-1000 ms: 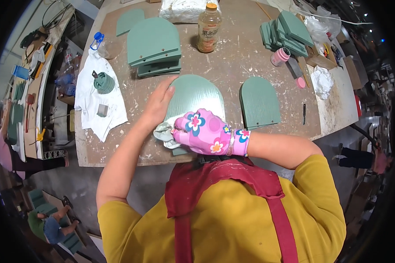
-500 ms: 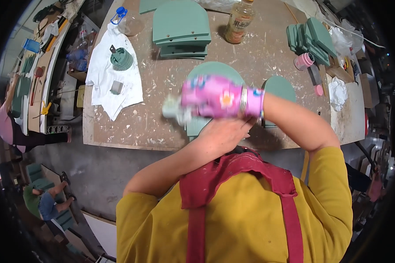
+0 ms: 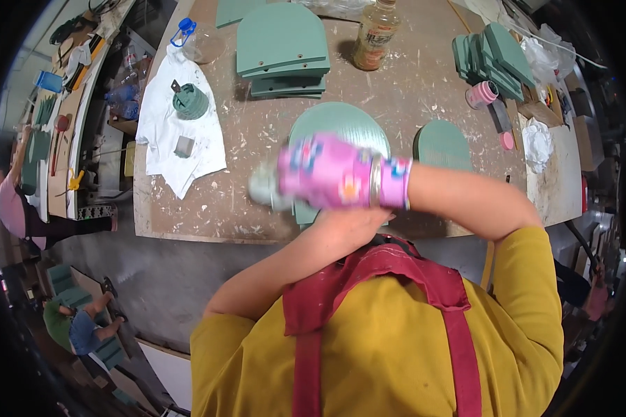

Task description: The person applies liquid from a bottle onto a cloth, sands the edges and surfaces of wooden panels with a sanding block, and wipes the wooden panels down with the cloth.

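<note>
A green arch-shaped panel point(image 3: 341, 117) lies near the table's front edge, its rounded end pointing away. My right hand point(image 3: 327, 170), in a pink flowered glove, is closed over the panel. It grips a pale, cloth-like wad point(image 3: 264, 186) that sticks out at the glove's left and is blurred by motion. My bare left hand point(image 3: 351, 226) crosses below the glove and holds the panel's near edge; most of its fingers are hidden. A smaller green arched panel point(image 3: 444, 146) lies just to the right.
Green panels point(image 3: 282, 38) are stacked at the back, beside a bottle point(image 3: 377, 35). More panels point(image 3: 494, 62) lie far right near a pink jar point(image 3: 481, 95). On the left, a white cloth point(image 3: 202, 156) bears a green-smeared can point(image 3: 190, 101) and a small grey block point(image 3: 183, 146). People work at far left.
My gloved right hand and the pale wad have shifted slightly left and nearer to me over the panel. My left hand stays at the panel's near edge.
</note>
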`<state>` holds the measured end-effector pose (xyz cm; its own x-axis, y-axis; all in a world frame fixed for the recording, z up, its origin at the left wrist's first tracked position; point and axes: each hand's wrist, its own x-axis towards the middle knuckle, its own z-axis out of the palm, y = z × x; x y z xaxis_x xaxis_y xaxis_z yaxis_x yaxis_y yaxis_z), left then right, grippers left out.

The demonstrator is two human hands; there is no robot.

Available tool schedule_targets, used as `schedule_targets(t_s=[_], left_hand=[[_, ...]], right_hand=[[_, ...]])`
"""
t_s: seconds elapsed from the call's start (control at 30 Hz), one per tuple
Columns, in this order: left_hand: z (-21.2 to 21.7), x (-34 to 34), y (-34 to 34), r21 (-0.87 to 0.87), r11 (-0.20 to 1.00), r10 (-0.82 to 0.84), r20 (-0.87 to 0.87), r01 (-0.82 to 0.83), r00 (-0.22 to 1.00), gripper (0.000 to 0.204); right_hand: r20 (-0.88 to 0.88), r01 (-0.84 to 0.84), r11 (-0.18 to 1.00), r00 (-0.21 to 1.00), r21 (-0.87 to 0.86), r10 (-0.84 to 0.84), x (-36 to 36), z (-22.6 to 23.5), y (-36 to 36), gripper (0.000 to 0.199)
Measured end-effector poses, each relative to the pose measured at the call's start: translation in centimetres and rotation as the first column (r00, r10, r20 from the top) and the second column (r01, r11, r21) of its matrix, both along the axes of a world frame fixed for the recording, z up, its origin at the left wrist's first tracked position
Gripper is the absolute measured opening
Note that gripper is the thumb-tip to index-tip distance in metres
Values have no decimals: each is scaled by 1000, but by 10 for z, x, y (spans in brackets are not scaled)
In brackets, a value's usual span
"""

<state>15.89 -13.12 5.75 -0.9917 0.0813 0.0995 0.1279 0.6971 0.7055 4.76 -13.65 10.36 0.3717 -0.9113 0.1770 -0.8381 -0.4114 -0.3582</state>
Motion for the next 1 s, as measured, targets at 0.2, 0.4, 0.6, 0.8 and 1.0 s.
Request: schedule_targets(t_s=[0.2, 0.4, 0.6, 0.8, 1.0], left_hand=[[26, -9, -6, -428, 903, -126, -181, 37, 975, 53], [-20, 24, -8, -19, 995, -99, -397, 99, 912, 44], [-16, 15, -16, -555, 830, -229, -256, 51, 939, 47], [23, -4, -7, -384, 923, -79, -232, -17, 970, 46], [25, -5, -5, -408, 913, -91, -161, 17, 983, 47]], right_hand=[[130, 281, 938, 957, -206, -258, -41, -7, -23, 16], [148, -102, 991, 982, -87, 114, 4, 1, 2, 17], [-5, -88, 978, 996, 191, 90, -5, 5, -13, 25], [95, 157, 987, 983, -18, -155, -38, 2, -28, 23], [121, 555, 830, 829, -55, -547, -65, -13, -12, 22]])
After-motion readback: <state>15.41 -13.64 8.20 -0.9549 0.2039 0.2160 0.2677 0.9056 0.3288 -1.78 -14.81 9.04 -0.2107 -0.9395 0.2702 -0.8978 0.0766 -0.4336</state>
